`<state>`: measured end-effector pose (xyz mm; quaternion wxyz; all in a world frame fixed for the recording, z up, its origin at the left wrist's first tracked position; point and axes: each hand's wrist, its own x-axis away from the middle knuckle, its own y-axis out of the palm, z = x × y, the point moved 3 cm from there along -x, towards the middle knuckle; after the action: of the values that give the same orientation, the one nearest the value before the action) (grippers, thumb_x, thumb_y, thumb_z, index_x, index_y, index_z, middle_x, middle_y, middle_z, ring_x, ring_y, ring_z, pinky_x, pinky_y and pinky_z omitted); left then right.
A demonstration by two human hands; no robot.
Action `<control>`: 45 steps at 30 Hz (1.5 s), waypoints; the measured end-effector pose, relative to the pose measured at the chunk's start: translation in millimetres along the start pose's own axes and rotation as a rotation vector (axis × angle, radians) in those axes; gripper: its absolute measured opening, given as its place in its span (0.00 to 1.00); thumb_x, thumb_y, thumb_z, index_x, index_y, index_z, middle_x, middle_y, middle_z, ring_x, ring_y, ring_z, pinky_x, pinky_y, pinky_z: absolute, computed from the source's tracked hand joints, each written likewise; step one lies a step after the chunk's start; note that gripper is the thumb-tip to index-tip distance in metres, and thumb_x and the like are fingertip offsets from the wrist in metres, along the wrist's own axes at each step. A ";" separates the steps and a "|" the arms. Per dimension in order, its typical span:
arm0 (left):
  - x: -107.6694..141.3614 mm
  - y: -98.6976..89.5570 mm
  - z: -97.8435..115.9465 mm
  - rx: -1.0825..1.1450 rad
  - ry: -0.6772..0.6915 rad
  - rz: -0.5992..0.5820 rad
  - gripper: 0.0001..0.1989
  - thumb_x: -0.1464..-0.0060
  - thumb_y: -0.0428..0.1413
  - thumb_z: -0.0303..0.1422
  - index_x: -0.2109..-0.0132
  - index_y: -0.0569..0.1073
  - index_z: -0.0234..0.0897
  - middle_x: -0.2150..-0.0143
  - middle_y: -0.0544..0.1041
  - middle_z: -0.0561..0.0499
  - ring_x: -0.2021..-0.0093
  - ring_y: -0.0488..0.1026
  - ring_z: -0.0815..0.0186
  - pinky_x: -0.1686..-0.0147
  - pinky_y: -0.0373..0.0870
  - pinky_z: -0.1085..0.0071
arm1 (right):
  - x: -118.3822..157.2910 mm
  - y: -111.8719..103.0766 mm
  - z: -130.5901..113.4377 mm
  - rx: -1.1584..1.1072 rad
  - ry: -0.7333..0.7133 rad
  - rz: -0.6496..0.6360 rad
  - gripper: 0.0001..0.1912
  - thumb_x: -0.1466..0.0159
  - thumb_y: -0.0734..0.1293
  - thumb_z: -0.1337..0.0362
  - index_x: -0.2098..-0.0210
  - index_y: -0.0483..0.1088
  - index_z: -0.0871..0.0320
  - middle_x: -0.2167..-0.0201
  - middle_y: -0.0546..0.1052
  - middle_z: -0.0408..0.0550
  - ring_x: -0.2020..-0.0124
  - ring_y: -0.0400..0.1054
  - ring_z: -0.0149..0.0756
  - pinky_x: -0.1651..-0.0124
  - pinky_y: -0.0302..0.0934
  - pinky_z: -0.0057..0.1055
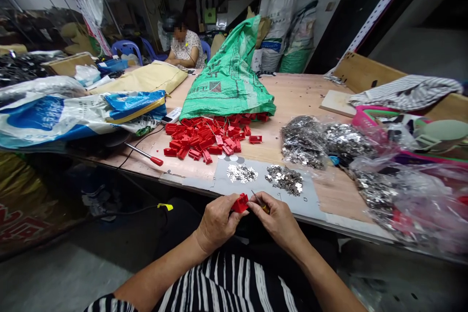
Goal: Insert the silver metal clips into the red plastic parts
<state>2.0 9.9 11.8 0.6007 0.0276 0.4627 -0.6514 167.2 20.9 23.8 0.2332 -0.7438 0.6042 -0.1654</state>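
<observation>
My left hand is closed on a red plastic part, held up just in front of the table edge. Against its right side are the fingertips of my right hand, which grips a thin pointed tool with a yellow handle. Whether a small piece is also between those fingertips is too small to tell. Beyond my hands, a grey mat bears two heaps of small metal pieces, a bright one and a darker one. Behind them many red parts spill from a green woven sack.
Plastic bags of metal pieces lie at the right, near a pink basket. A red-tipped rod and blue-white sacks are at the left. Another person sits across the table.
</observation>
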 end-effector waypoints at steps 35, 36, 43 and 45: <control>1.8 3.7 -3.9 -0.079 -0.022 -0.003 0.11 0.41 0.53 0.34 0.53 0.70 0.35 0.67 0.78 0.48 0.68 0.76 0.65 0.65 0.73 0.70 | -12.2 -3.2 -15.5 0.282 0.171 0.051 0.06 0.44 0.62 0.62 0.76 0.64 0.55 0.79 0.71 0.41 0.76 0.63 0.34 0.72 0.50 0.28; 1.7 3.9 -3.4 -0.076 -0.022 -0.012 0.10 0.41 0.52 0.34 0.54 0.70 0.34 0.67 0.78 0.48 0.68 0.75 0.65 0.66 0.73 0.70 | -11.9 -2.1 -15.4 0.288 0.173 0.045 0.06 0.44 0.62 0.63 0.76 0.64 0.55 0.79 0.71 0.41 0.76 0.63 0.34 0.72 0.50 0.28; 5.0 5.4 -4.1 -0.043 -0.023 -0.032 0.11 0.41 0.52 0.34 0.53 0.70 0.34 0.67 0.78 0.48 0.69 0.75 0.65 0.66 0.73 0.70 | -10.5 2.3 -14.2 0.286 0.145 0.012 0.05 0.43 0.62 0.64 0.76 0.64 0.55 0.79 0.71 0.42 0.76 0.63 0.34 0.72 0.50 0.28; 5.9 5.1 -4.7 -0.016 -0.034 -0.025 0.12 0.41 0.53 0.35 0.53 0.70 0.35 0.66 0.78 0.48 0.69 0.75 0.66 0.66 0.72 0.71 | -10.5 2.4 -12.2 0.250 0.126 -0.019 0.06 0.42 0.61 0.63 0.75 0.64 0.55 0.79 0.71 0.41 0.76 0.62 0.33 0.72 0.50 0.29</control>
<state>2.0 9.1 2.8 0.6006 0.0059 0.4576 -0.6557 156.6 29.0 33.0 0.2841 -0.7028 0.5851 -0.2881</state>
